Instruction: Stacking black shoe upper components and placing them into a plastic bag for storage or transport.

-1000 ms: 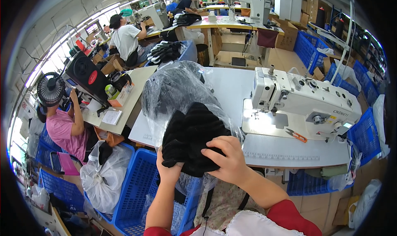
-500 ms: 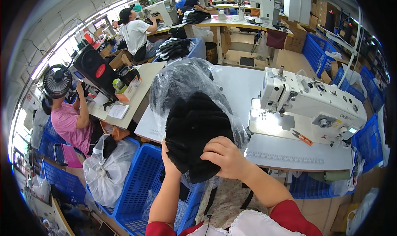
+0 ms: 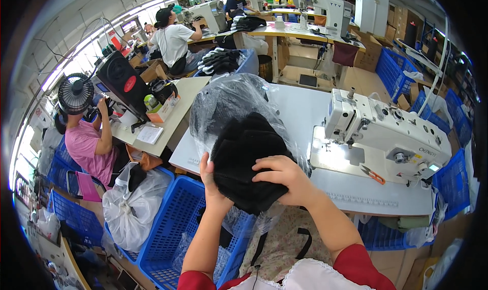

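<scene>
Above the near edge of the white table point(image 3: 325, 181), I hold a bundle of soft black fabric pieces point(image 3: 246, 155), several layers thick. My left hand point(image 3: 215, 188) grips its left side, thumb up along the edge and the other fingers mostly hidden behind. On the right, my right hand point(image 3: 283, 177) clasps the bundle, its fingers bent over the front face. Just behind the fabric lies a clear plastic bag point(image 3: 221, 99) with dark contents. What the pieces are cannot be made out.
A white sewing machine point(image 3: 391, 132) with its lamp lit stands on the right, orange-handled snips point(image 3: 373, 175) before it. A blue basket point(image 3: 160, 229) sits below left, beside a tied white plastic bag point(image 3: 131, 219). Co-workers sit at the left point(image 3: 91, 145) and far back.
The bundle has been turned and squeezed into a rounder, more compact shape. My right hand has shifted from the fabric's front toward its right edge. The view has tilted slightly.
</scene>
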Demonstrator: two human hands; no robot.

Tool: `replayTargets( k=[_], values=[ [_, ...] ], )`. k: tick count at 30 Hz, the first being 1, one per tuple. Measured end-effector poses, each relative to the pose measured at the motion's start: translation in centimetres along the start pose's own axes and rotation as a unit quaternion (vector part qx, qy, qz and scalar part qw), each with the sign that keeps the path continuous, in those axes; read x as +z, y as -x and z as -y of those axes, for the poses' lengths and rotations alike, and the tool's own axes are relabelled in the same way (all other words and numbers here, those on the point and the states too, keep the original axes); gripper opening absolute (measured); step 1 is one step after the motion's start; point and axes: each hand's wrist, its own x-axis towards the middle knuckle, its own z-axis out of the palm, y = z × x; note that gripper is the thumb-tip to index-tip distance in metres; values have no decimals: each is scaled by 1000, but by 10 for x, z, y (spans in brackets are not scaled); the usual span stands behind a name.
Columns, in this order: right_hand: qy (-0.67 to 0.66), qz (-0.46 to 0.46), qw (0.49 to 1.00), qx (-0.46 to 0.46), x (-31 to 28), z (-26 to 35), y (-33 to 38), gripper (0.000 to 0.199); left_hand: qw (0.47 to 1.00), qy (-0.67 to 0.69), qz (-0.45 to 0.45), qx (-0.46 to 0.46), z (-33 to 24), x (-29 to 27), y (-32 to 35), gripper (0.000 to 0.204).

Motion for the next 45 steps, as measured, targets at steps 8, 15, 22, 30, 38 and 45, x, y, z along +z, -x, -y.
replayTargets(
  k=[8, 15, 22, 30, 38, 45],
  values=[
    [-55, 53, 997, 10, -10, -5, -6, 51, 998, 21, 50, 6, 0, -7, 2, 87],
    [-89, 103, 989, 59, -19, -5, -15, 45, 996, -41, 77, -25, -2, -13, -2, 62],
    [-83, 59, 990, 99, -32, -21, -41, 28, 995, -45, 82, -35, -8, -14, -7, 46],
    [277, 62, 959, 16, -33, -21, -76, 15, 995, -8, 96, -27, -11, -15, -10, 41],
    [114, 22, 993, 9, -25, -30, -75, 14, 994, 27, 97, -31, -14, -18, -20, 42],
    [-4, -91, 990, 103, -24, -25, -76, 17, 992, 31, 115, -34, -9, -18, -21, 40]
  ],
)
